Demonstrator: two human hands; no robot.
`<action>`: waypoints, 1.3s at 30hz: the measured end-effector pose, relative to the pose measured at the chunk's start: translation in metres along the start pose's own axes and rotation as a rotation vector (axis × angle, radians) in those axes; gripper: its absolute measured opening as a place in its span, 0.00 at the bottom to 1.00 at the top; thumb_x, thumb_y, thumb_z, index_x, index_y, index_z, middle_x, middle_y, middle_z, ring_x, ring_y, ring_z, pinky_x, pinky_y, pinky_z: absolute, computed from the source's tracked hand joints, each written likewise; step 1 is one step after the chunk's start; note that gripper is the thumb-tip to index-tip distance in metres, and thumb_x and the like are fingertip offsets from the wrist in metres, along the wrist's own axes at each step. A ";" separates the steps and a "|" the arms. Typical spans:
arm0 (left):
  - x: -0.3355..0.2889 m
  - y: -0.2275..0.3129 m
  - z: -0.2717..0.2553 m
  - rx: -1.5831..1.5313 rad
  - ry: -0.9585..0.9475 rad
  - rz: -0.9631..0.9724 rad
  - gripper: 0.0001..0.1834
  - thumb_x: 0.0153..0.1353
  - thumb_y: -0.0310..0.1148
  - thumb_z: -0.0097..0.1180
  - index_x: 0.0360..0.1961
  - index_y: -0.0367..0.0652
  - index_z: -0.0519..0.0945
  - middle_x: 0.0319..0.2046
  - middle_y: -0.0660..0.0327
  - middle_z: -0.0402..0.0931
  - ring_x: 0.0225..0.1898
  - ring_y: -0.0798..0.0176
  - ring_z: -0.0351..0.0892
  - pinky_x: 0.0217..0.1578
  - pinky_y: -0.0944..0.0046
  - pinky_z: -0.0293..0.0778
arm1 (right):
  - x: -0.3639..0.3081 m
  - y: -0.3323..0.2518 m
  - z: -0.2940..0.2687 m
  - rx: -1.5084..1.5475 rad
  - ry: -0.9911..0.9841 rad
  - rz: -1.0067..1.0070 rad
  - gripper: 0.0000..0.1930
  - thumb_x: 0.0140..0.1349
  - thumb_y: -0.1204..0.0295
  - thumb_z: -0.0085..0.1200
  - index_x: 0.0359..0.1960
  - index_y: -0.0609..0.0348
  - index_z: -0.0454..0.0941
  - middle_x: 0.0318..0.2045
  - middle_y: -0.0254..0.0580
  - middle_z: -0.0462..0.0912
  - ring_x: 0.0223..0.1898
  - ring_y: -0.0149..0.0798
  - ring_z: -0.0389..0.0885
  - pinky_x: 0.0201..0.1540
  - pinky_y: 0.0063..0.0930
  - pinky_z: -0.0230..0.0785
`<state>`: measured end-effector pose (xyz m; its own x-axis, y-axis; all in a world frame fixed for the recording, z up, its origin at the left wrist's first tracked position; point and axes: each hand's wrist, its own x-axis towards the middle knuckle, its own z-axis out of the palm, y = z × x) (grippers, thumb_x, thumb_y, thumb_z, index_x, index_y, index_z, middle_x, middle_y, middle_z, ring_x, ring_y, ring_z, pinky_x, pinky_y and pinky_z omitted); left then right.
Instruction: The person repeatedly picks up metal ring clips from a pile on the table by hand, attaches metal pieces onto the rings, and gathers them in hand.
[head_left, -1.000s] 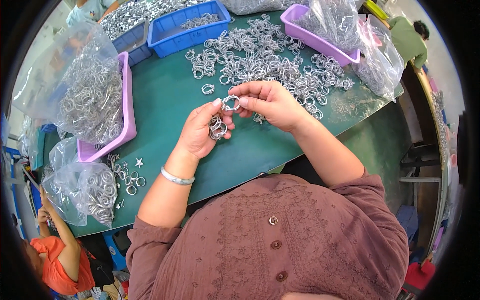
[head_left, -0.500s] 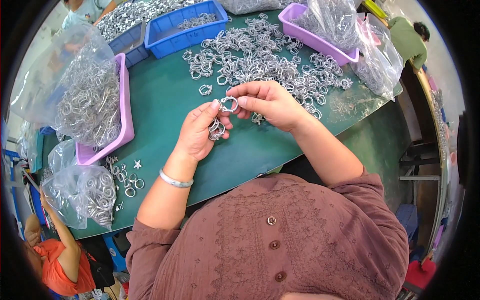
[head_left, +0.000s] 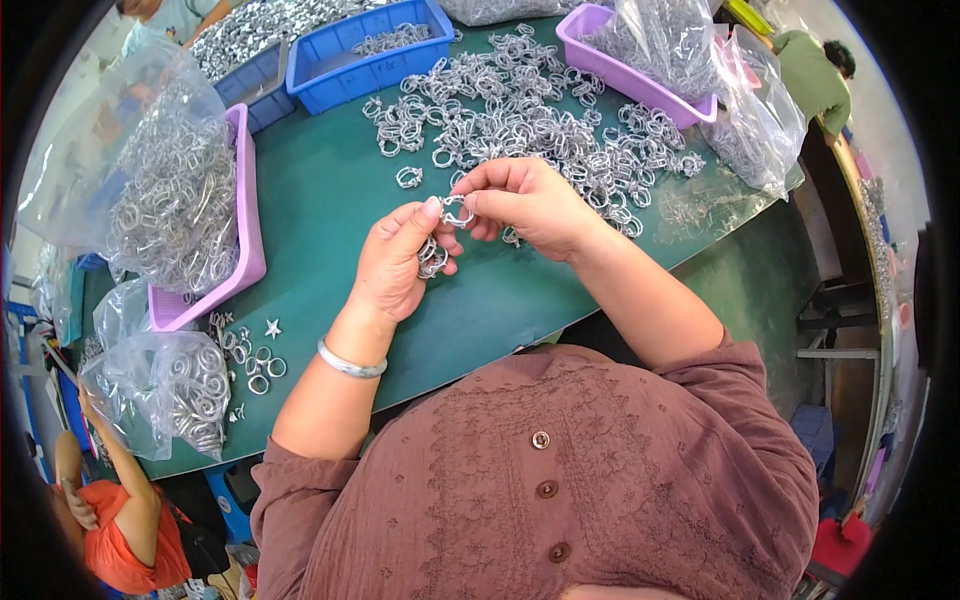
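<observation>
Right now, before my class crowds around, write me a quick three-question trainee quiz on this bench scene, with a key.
1. Which wrist wears the pale bangle?
2. True or false: a star-shaped piece lies on the green table, to the left of the left hand.
3. Fill the gap: between them, the left hand and the right hand hold a silver-coloured ____ at their fingertips.

Key:
1. The left.
2. True.
3. ring
</observation>
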<state>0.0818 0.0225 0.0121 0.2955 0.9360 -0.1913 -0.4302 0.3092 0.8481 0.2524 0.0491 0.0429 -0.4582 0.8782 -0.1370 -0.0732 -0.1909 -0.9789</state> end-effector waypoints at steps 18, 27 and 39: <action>0.002 -0.002 -0.001 -0.009 -0.004 0.023 0.14 0.60 0.40 0.44 0.26 0.39 0.71 0.19 0.62 0.69 0.22 0.66 0.70 0.19 0.69 0.68 | -0.013 -0.033 -0.068 -0.027 0.201 -0.188 0.07 0.53 0.75 0.50 0.32 0.64 0.74 0.22 0.37 0.78 0.21 0.27 0.75 0.25 0.19 0.69; -0.001 -0.002 0.008 -0.180 0.042 -0.025 0.13 0.60 0.38 0.43 0.30 0.39 0.72 0.23 0.61 0.69 0.27 0.64 0.69 0.20 0.69 0.68 | -0.072 -0.139 -0.298 -0.408 1.331 -0.753 0.09 0.50 0.74 0.51 0.32 0.65 0.75 0.20 0.38 0.77 0.19 0.27 0.73 0.20 0.20 0.65; 0.008 -0.001 -0.020 -0.229 0.027 -0.032 0.13 0.59 0.37 0.45 0.38 0.39 0.74 0.32 0.58 0.75 0.35 0.58 0.75 0.27 0.66 0.75 | -0.023 -0.081 -0.185 -1.113 0.665 -0.473 0.11 0.53 0.72 0.51 0.38 0.61 0.75 0.32 0.38 0.79 0.34 0.30 0.75 0.39 0.23 0.66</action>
<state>0.0669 0.0330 0.0000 0.2908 0.9282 -0.2320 -0.6041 0.3661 0.7078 0.4333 0.1254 0.0970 -0.0600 0.8630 0.5016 0.7822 0.3528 -0.5135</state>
